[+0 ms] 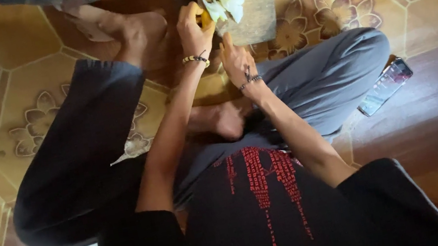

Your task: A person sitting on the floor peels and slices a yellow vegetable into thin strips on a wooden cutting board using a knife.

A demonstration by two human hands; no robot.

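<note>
Sitting cross-legged, we close our left hand (193, 25) around a small yellow piece (205, 18) at the near edge of the grey slab (258, 2), beside the white and yellow pieces (226, 1); our right hand (236, 60) rests on the slab's edge, fingers hidden. Steadying the slab likely helps.

Looks like someone's home, floor-level setup: glossy brown and yellow hexagon floor tiles with flower patterns (326, 14), person sitting barefoot and cross-legged right on them, a dark smartphone (385, 86) lying beside their knee.
</note>
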